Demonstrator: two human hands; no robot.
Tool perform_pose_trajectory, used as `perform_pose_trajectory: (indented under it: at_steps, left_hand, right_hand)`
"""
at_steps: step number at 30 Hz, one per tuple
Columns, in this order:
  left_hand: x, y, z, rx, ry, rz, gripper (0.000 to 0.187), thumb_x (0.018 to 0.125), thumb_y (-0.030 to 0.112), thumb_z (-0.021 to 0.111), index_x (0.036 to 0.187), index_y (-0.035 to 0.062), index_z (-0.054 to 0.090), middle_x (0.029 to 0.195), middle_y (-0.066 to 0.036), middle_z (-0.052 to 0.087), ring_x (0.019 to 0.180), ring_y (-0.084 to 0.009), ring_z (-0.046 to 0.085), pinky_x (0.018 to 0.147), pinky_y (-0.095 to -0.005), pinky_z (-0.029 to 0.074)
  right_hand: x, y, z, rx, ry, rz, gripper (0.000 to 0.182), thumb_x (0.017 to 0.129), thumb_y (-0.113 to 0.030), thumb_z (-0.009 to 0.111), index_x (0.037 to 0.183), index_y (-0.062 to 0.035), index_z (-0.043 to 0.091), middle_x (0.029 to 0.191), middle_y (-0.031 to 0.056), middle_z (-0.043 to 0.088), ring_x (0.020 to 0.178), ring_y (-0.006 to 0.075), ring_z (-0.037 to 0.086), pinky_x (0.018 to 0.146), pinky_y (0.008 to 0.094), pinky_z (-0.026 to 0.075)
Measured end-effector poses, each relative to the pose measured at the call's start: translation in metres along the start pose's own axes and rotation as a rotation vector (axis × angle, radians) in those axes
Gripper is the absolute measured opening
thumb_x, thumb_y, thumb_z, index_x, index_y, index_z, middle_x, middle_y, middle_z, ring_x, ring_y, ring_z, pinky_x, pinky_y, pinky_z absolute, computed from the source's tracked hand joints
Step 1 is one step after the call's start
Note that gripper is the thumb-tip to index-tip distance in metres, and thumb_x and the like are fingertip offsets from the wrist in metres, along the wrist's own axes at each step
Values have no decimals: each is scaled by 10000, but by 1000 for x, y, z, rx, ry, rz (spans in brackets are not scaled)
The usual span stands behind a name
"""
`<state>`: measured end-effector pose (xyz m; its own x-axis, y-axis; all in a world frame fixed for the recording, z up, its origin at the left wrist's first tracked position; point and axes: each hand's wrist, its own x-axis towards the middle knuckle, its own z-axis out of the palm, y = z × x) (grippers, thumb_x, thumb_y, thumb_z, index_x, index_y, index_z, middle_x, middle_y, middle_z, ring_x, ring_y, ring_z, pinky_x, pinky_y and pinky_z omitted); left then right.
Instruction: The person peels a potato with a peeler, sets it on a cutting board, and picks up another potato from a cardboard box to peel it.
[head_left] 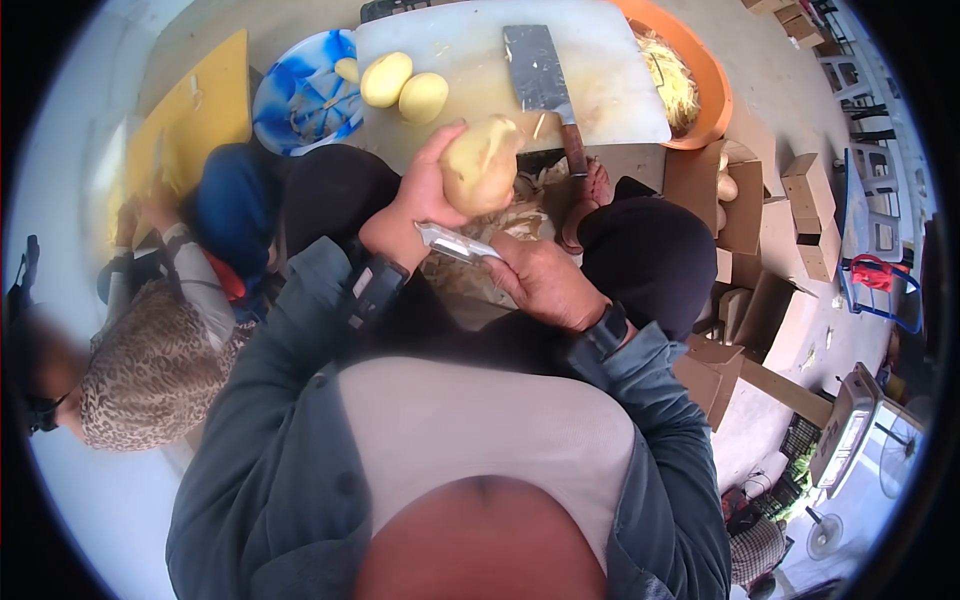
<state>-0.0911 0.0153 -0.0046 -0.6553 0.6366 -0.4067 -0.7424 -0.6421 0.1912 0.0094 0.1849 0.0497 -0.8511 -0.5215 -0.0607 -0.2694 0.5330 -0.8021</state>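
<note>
The left hand [425, 195] is clamped around a large, pale yellow potato [482, 168] with some brownish skin, held up over the lap. The right hand [548, 280], apart from the left, grips a slim metal peeler with a pale handle [455, 242], its head just below the potato. Beyond them, a white rectangular cutting board [460, 60] carries two peeled yellow potatoes [387, 80] and a dark-bladed cleaver with a brown handle [538, 70]. A blue-and-white bowl [275, 108] sits left of the board; an orange plastic basin [718, 90] of pale yellow shreds [672, 80] sits right.
</note>
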Motion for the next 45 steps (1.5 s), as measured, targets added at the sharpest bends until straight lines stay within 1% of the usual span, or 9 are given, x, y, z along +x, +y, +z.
perform_pose_trajectory:
  at_steps: [2,6,13,18,20,23,33,40,45]
  left_hand:
    - [-7,6,15,-20,38,-2,486,920,406,485,1266,65,513,1154,-149,596,1000,-344,597,819,-515,491]
    - [-8,4,23,16,-22,36,506,925,394,496,1299,54,487,1200,-148,584,1046,-339,588,867,-513,485]
    - [-14,-14,31,305,-56,141,486,947,299,507,1314,-14,452,1218,-151,576,1091,-253,586,941,-386,475]
    - [-14,-16,34,395,-101,177,405,946,267,505,1236,-16,513,1180,-150,592,1059,-250,599,929,-383,484]
    - [-13,-11,33,250,26,189,403,943,265,512,1232,-16,517,1157,-145,603,1034,-239,609,919,-376,492]
    - [-15,-8,33,279,72,244,399,946,262,509,1234,-15,517,1144,-141,612,1037,-226,610,912,-367,496]
    - [-15,-13,31,298,86,231,377,944,271,509,1204,-1,537,1121,-130,624,1026,-228,615,895,-372,502]
    - [-5,5,14,210,276,214,472,927,396,510,1231,34,512,1092,-146,622,954,-306,634,812,-486,536]
    - [-12,8,24,85,165,167,530,916,460,493,1258,57,501,1130,-154,594,986,-342,611,816,-527,525]
  right_hand:
    - [-1,2,-4,-122,95,-28,131,904,-149,540,888,-20,521,719,224,561,664,395,583,585,445,446]
    - [-1,13,-21,286,413,25,157,962,-175,508,883,-39,517,595,-23,437,533,72,394,485,222,346]
    - [18,24,-15,750,622,272,267,851,-146,678,1021,-35,505,785,-28,546,703,29,501,591,195,424]
    - [12,32,-26,795,600,391,233,842,-85,651,1028,-39,519,832,-31,539,729,24,498,615,200,434]
    - [8,31,-29,-160,712,180,209,857,-101,624,1024,-21,527,849,111,590,718,297,593,663,334,473]
    - [9,27,-27,-116,656,-3,164,888,-117,581,1009,-25,520,839,198,583,752,431,559,663,413,464]
    - [7,17,-23,-90,375,141,186,923,-179,526,876,-8,471,685,246,563,689,447,564,588,510,427]
    - [4,10,-12,-145,119,-36,157,899,-183,548,865,-37,501,694,209,558,677,407,573,601,485,444]
    - [4,13,-26,200,433,65,145,945,-154,509,929,-11,518,676,183,542,562,343,514,560,378,433]
